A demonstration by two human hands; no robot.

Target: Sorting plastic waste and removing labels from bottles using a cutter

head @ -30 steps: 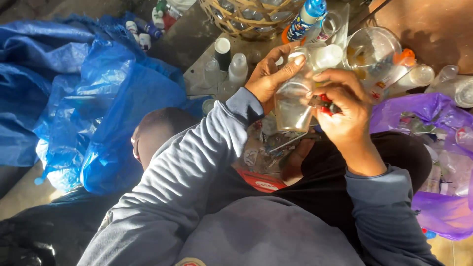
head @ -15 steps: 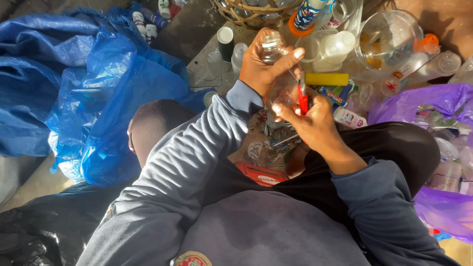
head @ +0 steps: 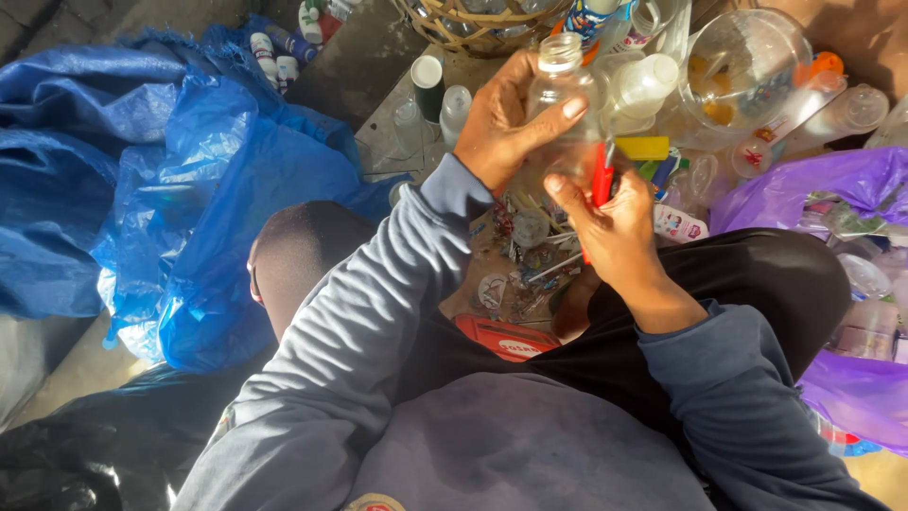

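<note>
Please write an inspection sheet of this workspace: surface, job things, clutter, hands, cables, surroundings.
Surface: ground between the knees, littered with small scraps.
Job things: clear bottle, cap off, held up; red tool set against its lower part.
Clutter: loose plastic bottles, a clear jar, a yellow piece.
Hands: left hand wraps the bottle; right hand grips the red tool.
Cables: nothing seen.
Surroundings: blue bags to the left, purple bag to the right, wicker basket at the top.
</note>
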